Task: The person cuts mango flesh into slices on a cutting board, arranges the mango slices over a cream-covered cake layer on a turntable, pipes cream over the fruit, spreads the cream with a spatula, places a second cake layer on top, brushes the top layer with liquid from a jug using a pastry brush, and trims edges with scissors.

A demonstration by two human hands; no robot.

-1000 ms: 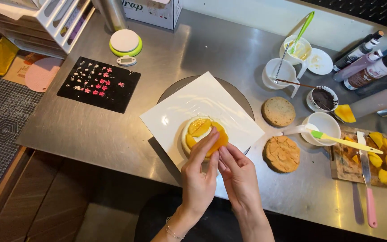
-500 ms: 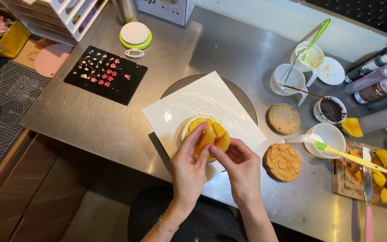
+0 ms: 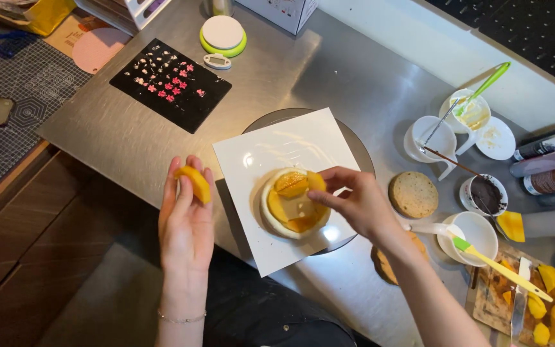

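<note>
**Mango slices going onto a cream-topped cake round**

The left hand (image 3: 186,222) hovers off the left edge of the white square board (image 3: 277,151), its fingers (image 3: 184,193) grasping 1 mango slice (image 3: 194,183). The right hand (image 3: 354,202) reaches over the board's right side, fingers (image 3: 325,198) pinched on a slice at the rim of the cream-topped cake round (image 3: 293,204), which sits near the board's front on the steel tabletop (image 3: 329,77). A plain cake layer (image 3: 413,194) lies right of the board.
</note>
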